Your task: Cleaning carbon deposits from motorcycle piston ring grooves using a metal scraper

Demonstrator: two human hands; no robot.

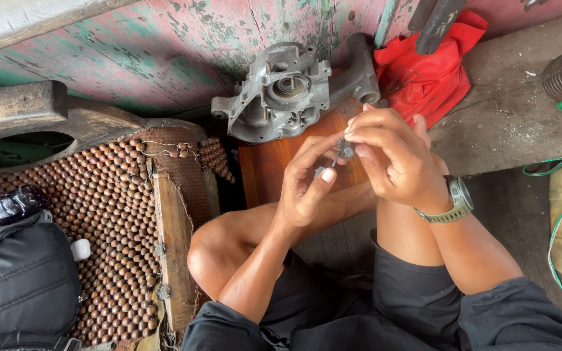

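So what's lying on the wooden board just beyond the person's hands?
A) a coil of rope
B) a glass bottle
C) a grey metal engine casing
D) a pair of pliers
C: a grey metal engine casing lies on the wooden board, just past the left hand and right hand, which pinch a small metal part between them; a red cloth lies beside it.

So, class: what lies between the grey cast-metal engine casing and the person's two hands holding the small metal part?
In the head view, only a bare reddish-brown wooden board lies between the grey casing and the hands, left, right.
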